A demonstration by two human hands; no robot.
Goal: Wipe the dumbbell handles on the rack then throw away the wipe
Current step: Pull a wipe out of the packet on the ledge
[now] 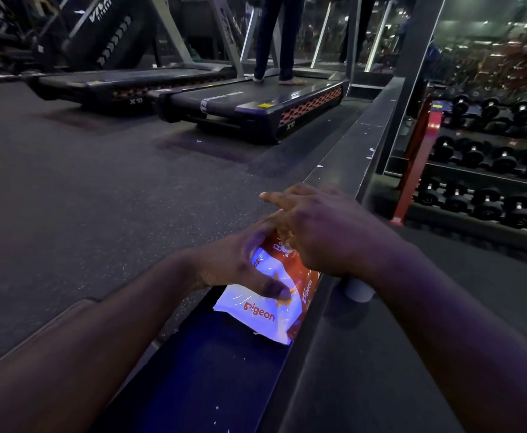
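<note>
A white and orange pack of wipes lies on a dark ledge in front of me. My left hand grips the pack from the left, its thumb pressed on the front. My right hand sits over the pack's top end, thumb and fingertips at the opening, the index finger sticking out; what they pinch is hidden. The dumbbells sit in rows on a red-framed rack at the right, seen in the mirror or glass beyond the ledge. No loose wipe shows.
Two treadmills stand ahead on the dark rubber floor; a person's legs are on the nearer one. A small white cylinder shows under my right wrist. Open floor stretches to the left.
</note>
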